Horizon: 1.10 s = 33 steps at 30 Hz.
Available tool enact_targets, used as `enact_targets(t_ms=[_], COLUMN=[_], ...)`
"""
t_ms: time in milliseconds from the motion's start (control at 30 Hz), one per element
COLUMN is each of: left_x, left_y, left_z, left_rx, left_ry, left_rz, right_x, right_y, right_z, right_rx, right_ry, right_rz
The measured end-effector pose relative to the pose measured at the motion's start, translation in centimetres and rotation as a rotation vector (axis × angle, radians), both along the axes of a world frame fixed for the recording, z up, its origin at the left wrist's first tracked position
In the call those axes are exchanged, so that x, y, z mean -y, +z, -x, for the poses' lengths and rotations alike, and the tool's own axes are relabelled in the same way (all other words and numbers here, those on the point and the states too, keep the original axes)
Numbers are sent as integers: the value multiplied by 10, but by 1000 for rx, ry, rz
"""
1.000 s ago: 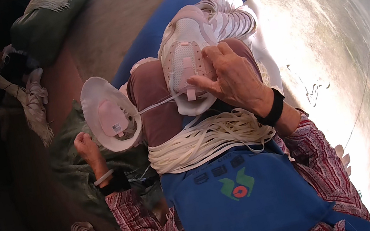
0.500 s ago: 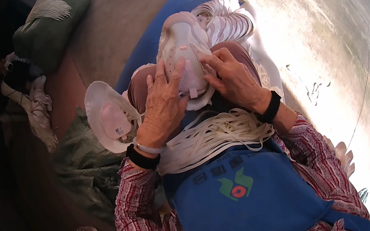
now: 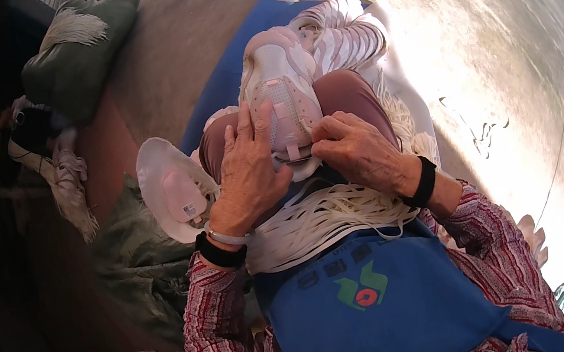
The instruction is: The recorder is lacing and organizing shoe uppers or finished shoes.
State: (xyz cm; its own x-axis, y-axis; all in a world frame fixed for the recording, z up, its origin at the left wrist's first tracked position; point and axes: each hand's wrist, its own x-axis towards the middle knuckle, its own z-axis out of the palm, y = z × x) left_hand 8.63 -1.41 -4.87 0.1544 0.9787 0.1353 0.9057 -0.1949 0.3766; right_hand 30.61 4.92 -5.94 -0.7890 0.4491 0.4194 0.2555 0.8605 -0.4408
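A pale pink and white shoe upper [image 3: 274, 63] rests across my knees, with its mesh tongue and the rows of eyelets facing up. My left hand [image 3: 249, 170] lies along its left side, fingers stretched out over the eyelet edge and thumb apart. At the right eyelet edge, near the tongue's pull tab, my right hand [image 3: 357, 151] is closed in a pinch; what sits between the fingertips is hidden. A bundle of flat cream shoelaces [image 3: 328, 222] is spread over my lap just below both hands, on top of a blue apron [image 3: 391, 323].
Another white and pink upper [image 3: 175, 187] leans by my left knee. Beyond the right knee is a row of stacked uppers [image 3: 352, 39] on a blue sheet [image 3: 219, 74]. A green sack [image 3: 79, 50] with laces on it lies at the far left. Loose laces [image 3: 486, 136] lie on the floor at right.
My right hand has drawn down and inward along the eyelet edge, its fingers now curled into a pinch. My left hand stays on the upper's left side.
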Motion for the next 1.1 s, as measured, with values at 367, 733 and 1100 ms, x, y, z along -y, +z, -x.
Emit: enact_targets(t_ms=[367,733,1100], left_x=[-20,5,18], left_y=[-1,-25,-16], left_z=[-3,-21,-19], left_rx=[24,-183,-163], left_ry=[40,37,69], left_rz=[-71,-208,-211], right_x=[-7,-14,-10], right_y=[5,10,18], right_z=[14,6,11], right_rx=[26,208,151], right_ry=[-385,-304,-236], right_rz=[380,404,438])
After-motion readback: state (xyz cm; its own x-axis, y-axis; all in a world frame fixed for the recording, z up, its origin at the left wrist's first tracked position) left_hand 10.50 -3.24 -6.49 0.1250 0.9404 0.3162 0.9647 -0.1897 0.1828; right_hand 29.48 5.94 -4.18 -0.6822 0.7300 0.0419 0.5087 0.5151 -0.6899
